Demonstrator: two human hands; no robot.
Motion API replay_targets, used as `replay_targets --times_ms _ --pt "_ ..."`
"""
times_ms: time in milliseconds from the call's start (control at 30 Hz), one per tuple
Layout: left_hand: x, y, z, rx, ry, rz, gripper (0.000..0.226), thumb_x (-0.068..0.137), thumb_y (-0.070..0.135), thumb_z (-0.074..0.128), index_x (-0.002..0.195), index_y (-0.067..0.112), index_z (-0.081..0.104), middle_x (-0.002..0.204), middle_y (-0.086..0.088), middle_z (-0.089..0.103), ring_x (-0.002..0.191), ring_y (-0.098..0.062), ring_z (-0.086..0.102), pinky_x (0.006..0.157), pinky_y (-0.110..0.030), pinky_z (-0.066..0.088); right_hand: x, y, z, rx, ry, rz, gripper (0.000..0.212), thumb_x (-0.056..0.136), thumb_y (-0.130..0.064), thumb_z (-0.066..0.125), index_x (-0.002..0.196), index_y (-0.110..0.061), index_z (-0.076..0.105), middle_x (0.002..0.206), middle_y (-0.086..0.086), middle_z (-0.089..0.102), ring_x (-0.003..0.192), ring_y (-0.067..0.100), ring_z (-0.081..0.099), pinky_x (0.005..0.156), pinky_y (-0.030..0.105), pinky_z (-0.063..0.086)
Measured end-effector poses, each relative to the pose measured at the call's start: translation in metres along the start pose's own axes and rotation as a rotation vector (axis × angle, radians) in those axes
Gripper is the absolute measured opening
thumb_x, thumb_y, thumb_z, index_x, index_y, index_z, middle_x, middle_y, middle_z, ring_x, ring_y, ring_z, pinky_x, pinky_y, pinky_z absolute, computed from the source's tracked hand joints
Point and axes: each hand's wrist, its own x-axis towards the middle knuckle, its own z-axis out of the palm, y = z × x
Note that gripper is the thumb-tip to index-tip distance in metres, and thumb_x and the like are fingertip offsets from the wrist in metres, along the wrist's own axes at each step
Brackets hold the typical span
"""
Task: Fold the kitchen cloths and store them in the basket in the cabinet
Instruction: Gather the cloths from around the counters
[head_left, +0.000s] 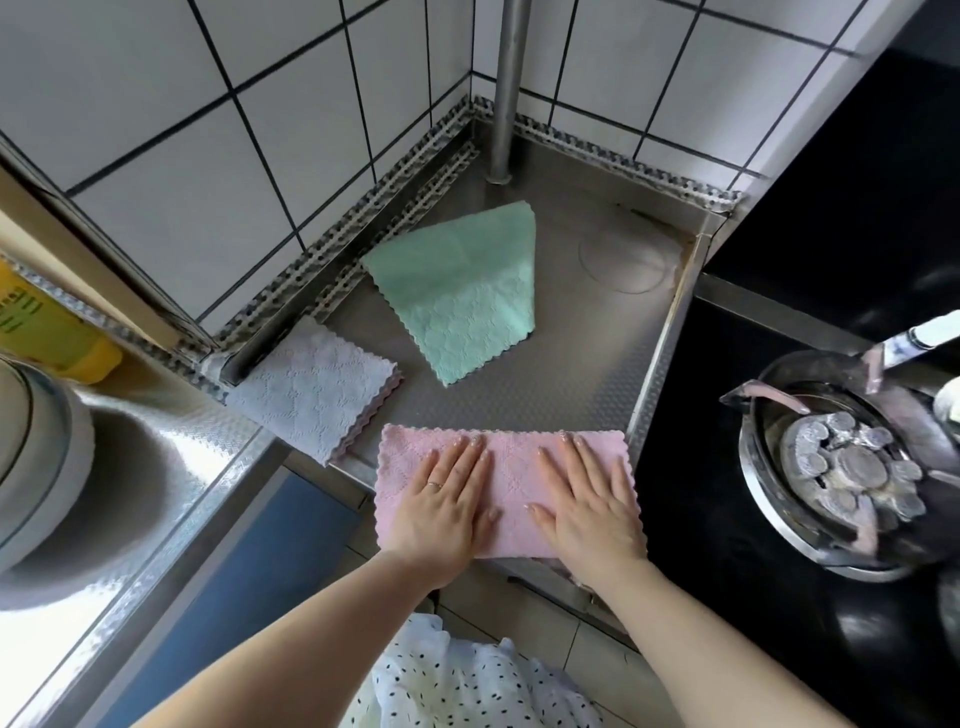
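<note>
Steel counter (545, 374) in tiled corner, frame centre. Left hand (441, 509) and right hand (587, 506) lie palm-down, fingers flat and extended, gripping nothing, pressing pink cloth (511, 470) at lower centre. Green cloth (467, 291) above it; lavender folded cloth (317, 387) left. Burner (852, 467) at right. Yellow container (47, 322) upper left, writing unreadable
</note>
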Motion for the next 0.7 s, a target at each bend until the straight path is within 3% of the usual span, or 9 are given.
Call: replay_targets --times_ms 100,167,233,300,367,433,567,700 --pt "0.001 0.0 -0.001 -0.014 -0.047 -0.03 0.062 0.094 0.048 0.024 0.143 0.011 0.036 0.151 -0.006 0.028 0.14 -0.025 0.029 0.115 -0.046 0.024 0.0 0.017 0.001 -0.035 -0.104 0.006 0.072 0.086 -0.062 0.01 0.15 -0.028 0.011 0.159 0.004 0.003 0.146 0.021 -0.001 0.114 0.053 -0.008" --pt "0.0 -0.002 -0.003 -0.036 -0.037 0.026 0.059 0.092 0.048 0.034 0.14 0.015 0.043 0.149 -0.006 0.036 0.138 -0.026 0.033 0.113 -0.05 0.027 0.006 0.02 -0.001 0.029 -0.063 -0.034 0.066 0.091 -0.057 0.029 0.149 -0.028 0.017 0.159 0.002 0.005 0.146 0.019 -0.001 0.111 0.053 -0.014" --pt "-0.006 -0.004 -0.003 -0.03 0.028 0.231 0.042 0.084 0.041 0.053 0.116 0.018 0.066 0.126 -0.007 0.062 0.122 -0.026 0.055 0.103 -0.052 0.041 0.015 0.015 -0.013 0.154 0.036 -0.114 0.05 0.088 -0.04 0.053 0.135 -0.026 0.047 0.152 0.0 0.031 0.144 0.016 0.019 0.113 0.052 -0.009" --pt "-0.014 -0.002 -0.004 -0.041 0.088 0.402 0.027 0.077 0.039 0.063 0.093 0.02 0.071 0.102 -0.002 0.068 0.1 -0.025 0.065 0.096 -0.05 0.047 0.03 0.007 -0.024 0.214 0.146 -0.205 0.026 0.082 -0.024 0.064 0.107 -0.025 0.067 0.13 -0.003 0.056 0.128 0.018 0.045 0.114 0.05 0.003" --pt "-0.019 0.004 -0.008 -0.05 0.082 0.411 0.022 0.077 0.038 0.059 0.086 0.022 0.071 0.091 0.003 0.066 0.085 -0.022 0.064 0.094 -0.046 0.048 0.044 -0.002 -0.032 0.22 0.156 -0.247 0.015 0.083 -0.02 0.063 0.096 -0.024 0.07 0.112 -0.004 0.062 0.111 0.022 0.054 0.112 0.044 0.018" --pt "-0.02 0.012 -0.01 -0.044 0.052 0.367 0.02 0.076 0.035 0.055 0.084 0.025 0.071 0.085 0.008 0.064 0.077 -0.018 0.062 0.091 -0.039 0.049 0.055 -0.01 -0.037 0.195 0.09 -0.283 0.017 0.087 -0.022 0.056 0.1 -0.026 0.068 0.11 -0.005 0.06 0.108 0.022 0.051 0.101 0.035 0.027" --pt "-0.019 0.013 -0.013 -0.061 0.008 0.341 0.011 0.075 0.026 0.063 0.084 0.029 0.069 0.083 0.011 0.064 0.075 -0.017 0.06 0.082 -0.031 0.049 0.07 -0.017 -0.04 0.148 0.001 -0.268 0.02 0.09 -0.023 0.049 0.102 -0.028 0.064 0.112 -0.004 0.055 0.108 0.02 0.048 0.091 0.032 0.028" --pt "-0.015 0.008 -0.018 -0.035 -0.035 0.37 0.018 0.068 0.018 0.07 0.079 0.031 0.069 0.076 0.014 0.061 0.07 -0.014 0.059 0.072 -0.027 0.049 0.072 -0.018 -0.042 0.052 0.001 -0.267 0.02 0.09 -0.021 0.046 0.102 -0.028 0.061 0.107 -0.003 0.059 0.105 0.022 0.052 0.088 0.033 0.03"
